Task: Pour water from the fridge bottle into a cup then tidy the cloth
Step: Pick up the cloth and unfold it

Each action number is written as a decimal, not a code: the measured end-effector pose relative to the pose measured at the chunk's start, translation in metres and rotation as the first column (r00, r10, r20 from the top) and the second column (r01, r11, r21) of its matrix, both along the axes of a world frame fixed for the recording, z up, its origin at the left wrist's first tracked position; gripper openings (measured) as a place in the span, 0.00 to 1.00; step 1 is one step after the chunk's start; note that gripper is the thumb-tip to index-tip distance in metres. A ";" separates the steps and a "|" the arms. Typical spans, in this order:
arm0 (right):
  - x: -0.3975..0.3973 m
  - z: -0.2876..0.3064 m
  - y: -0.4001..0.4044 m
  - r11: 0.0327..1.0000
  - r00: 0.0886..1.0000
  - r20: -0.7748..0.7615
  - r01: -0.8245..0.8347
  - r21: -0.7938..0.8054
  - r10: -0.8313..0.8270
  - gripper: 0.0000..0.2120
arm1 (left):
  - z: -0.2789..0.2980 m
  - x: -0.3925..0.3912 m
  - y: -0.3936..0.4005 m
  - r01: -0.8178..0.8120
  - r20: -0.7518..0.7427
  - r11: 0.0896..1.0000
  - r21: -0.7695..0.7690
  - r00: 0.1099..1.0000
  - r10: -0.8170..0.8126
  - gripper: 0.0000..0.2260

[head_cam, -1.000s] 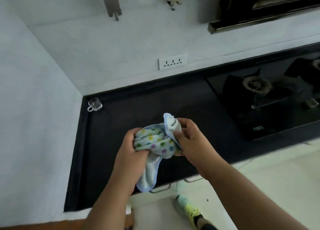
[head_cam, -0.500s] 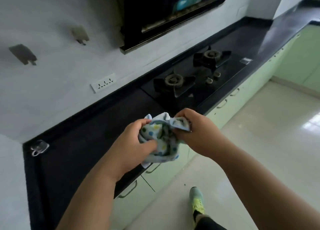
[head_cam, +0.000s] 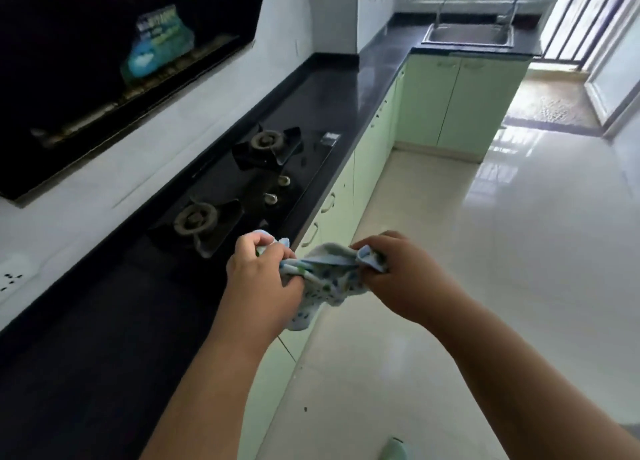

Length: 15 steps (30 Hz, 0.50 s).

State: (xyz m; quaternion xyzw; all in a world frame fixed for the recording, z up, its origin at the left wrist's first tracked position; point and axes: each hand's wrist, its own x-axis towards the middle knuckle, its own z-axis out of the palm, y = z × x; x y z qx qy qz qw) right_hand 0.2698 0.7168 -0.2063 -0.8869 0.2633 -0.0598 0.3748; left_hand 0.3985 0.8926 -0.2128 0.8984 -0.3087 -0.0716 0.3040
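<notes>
Both hands, the left hand (head_cam: 263,279) and right hand (head_cam: 398,276), now pull the bunched cloth (head_cam: 325,279) apart past the tabletop's (head_cam: 346,89) front edge, fists closed on it, suggesting tidying has begun.

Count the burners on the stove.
2. The near burner sits just beyond the left hand; the far burner is farther along the stove, toward the sink. None looks hidden.
</notes>
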 end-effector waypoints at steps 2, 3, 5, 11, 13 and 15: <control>-0.004 0.004 -0.032 0.998 0.999 -0.009 0.049 -0.031 -0.049 0.13 | 0.001 0.001 -0.036 0.048 0.024 0.999 0.002 0.999 -0.048 0.06; -0.006 0.008 -0.047 0.996 0.997 -0.006 0.074 -0.051 -0.074 0.13 | 0.001 0.002 -0.053 0.071 0.039 0.997 0.005 0.997 -0.071 0.06; -0.010 0.017 -0.074 0.989 0.993 0.020 0.114 -0.090 -0.112 0.11 | 0.007 0.005 -0.085 0.113 0.037 0.994 -0.004 0.993 -0.113 0.06; -0.022 0.035 -0.141 0.961 0.972 0.057 0.232 -0.149 -0.226 0.08 | 0.023 0.008 -0.174 0.222 0.034 0.974 -0.046 0.975 -0.221 0.11; -0.022 0.035 -0.163 0.946 0.959 0.049 0.284 -0.155 -0.280 0.08 | 0.027 0.013 -0.205 0.250 -0.001 0.967 -0.046 0.968 -0.250 0.12; -0.021 0.033 -0.185 0.925 0.938 0.042 0.347 -0.154 -0.345 0.08 | 0.029 0.020 -0.236 0.282 -0.043 0.959 -0.026 0.958 -0.283 0.11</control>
